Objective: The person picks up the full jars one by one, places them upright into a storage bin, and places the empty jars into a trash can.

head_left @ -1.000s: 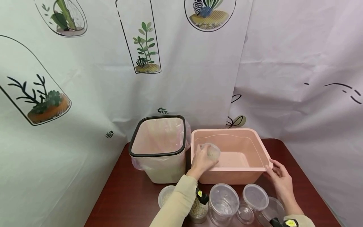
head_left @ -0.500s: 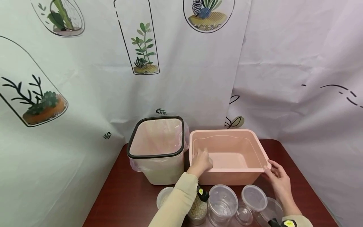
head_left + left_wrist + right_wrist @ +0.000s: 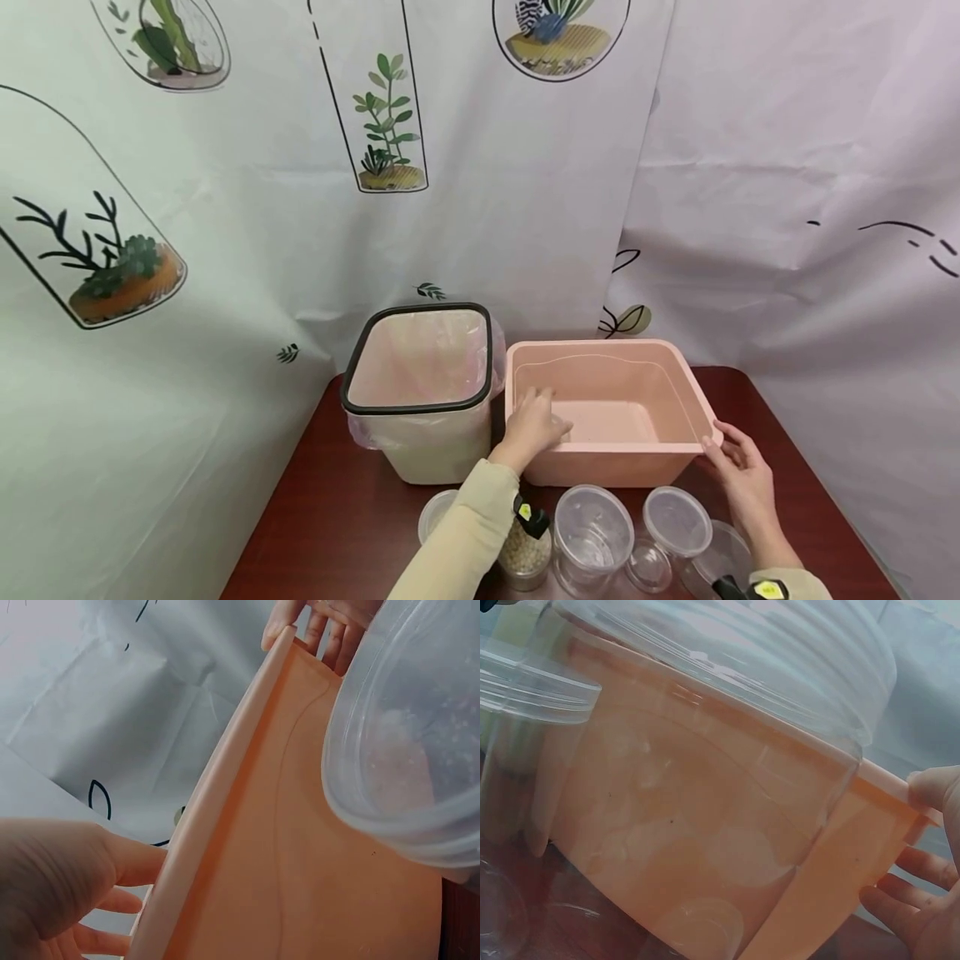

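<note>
My left hand [image 3: 534,429] reaches over the front rim into the pink plastic basin [image 3: 600,468], near its left end. Its spread, bent fingers grip a small clear plastic container [image 3: 557,419], of which only a sliver shows; the hand hides the rest. In the left wrist view, that hand [image 3: 64,881] passes behind the basin's rim [image 3: 225,761]. My right hand [image 3: 746,479] grips the basin's right front corner. The right wrist view has its thumb [image 3: 930,787] on top of the rim and the fingers [image 3: 892,900] below, against the outside.
Left of the basin stands a cream bin [image 3: 435,450] with a black rim and liner bag. Along the front are a jar of pale beads [image 3: 525,554], a tall clear jar [image 3: 592,533], a lidded tub [image 3: 677,521] and other clear containers on the dark red table [image 3: 330,500].
My left hand has lowered the clear container with pale contents from rim height into the basin, where it is mostly hidden. My right hand stays on the corner.
</note>
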The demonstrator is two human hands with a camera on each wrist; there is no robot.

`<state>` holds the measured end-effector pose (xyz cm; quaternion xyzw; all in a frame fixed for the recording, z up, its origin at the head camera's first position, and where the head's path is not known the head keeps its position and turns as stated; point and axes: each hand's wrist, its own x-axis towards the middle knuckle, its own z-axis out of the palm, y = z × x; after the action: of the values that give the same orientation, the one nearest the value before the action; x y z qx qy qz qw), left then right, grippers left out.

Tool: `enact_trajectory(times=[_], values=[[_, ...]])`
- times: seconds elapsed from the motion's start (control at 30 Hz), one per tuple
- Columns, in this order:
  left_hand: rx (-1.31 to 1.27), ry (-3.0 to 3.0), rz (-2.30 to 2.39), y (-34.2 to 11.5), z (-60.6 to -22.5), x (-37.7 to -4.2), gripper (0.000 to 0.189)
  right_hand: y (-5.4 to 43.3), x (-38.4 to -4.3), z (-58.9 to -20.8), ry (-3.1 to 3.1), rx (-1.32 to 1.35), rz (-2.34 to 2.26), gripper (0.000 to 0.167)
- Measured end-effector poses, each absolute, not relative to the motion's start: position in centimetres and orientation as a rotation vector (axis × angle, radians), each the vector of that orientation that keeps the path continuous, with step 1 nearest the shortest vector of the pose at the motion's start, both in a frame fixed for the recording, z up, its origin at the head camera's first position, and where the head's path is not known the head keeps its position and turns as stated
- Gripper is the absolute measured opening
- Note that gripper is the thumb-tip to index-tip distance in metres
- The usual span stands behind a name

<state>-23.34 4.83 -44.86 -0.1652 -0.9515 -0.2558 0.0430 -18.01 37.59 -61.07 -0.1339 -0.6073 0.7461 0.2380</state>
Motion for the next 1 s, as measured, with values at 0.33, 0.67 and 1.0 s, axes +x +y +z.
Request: enact_trajectory(times=[0.33, 0.67, 1.0], values=[[-0.521, -2.843, -0.844, 4.0, -44.5, -22.6, 0.056, 36.5, -16.9, -59.3, -1.66, -0.238, 2.041, 0.051], [-0.569, -2.749, -0.904, 3.1, -43.5, -21.1, 0.054, 35.5, -16.0, -57.6, -1.627, -0.215, 2.076, 0.049], [-0.589, -2.668, -0.984, 1.4, -42.8, -19.3, 0.051, 36.0, -16.5, -58.5, -1.61, -0.149, 2.09, 0.049]])
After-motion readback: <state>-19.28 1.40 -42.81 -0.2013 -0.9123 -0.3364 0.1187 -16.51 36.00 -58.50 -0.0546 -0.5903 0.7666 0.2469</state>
